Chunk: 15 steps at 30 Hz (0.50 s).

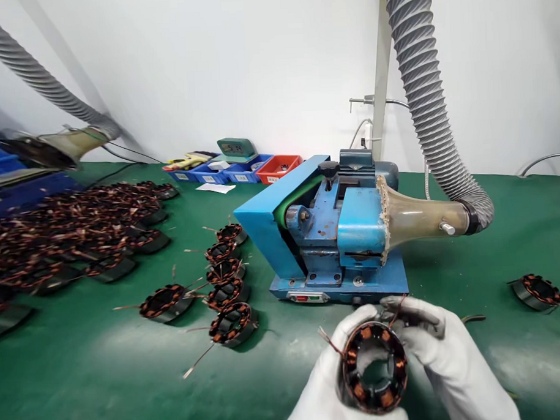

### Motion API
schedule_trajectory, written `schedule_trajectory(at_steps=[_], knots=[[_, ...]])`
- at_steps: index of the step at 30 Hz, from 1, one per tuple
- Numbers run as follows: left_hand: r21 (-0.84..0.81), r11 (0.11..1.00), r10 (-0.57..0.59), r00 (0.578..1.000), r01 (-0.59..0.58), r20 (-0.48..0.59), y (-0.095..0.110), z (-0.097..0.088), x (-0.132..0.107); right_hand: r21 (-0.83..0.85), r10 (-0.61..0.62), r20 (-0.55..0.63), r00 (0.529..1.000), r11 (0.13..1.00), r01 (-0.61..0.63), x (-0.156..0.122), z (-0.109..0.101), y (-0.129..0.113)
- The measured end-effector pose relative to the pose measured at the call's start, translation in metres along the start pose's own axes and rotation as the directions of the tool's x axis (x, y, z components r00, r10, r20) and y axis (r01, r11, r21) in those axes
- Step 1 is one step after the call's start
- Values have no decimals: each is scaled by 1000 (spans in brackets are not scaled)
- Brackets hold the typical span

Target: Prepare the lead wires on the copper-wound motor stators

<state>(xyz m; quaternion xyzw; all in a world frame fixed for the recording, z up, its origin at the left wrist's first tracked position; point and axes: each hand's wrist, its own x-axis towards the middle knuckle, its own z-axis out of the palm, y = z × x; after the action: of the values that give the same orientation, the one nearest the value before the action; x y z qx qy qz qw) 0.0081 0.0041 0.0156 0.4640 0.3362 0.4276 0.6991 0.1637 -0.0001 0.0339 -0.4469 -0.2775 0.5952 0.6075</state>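
Note:
Both my hands wear white gloves and hold one ring-shaped motor stator (pixel 375 367) with copper windings, low in the middle of the view. My left hand (pixel 329 380) cups it from the left and below. My right hand (pixel 443 354) grips its upper right edge, fingers curled near its thin copper lead wires. Just behind the stator stands a blue bench machine (pixel 327 233) with a clear funnel (pixel 413 217) on its right side, joined to a grey ribbed hose (pixel 425 101).
A column of several stators (pixel 227 279) lies left of the machine, a single one (pixel 166 300) beside it, a large heap (pixel 74 229) at far left, one more (pixel 537 291) at far right. Blue and red bins (pixel 242 169) line the back wall. Green mat (pixel 106 375) covers the bench.

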Motion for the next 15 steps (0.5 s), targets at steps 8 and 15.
schedule_trajectory(at_steps=[8, 15], knots=[[527, 678, 541, 833, -513, 114, -6, 4, 7, 318, -130, -119, 984, 934, 162, 22, 0, -11], [420, 828, 471, 867, -371, -162, -31, 0, 35, -345, -241, -15, 970, 912, 221, 19, 12, 29]])
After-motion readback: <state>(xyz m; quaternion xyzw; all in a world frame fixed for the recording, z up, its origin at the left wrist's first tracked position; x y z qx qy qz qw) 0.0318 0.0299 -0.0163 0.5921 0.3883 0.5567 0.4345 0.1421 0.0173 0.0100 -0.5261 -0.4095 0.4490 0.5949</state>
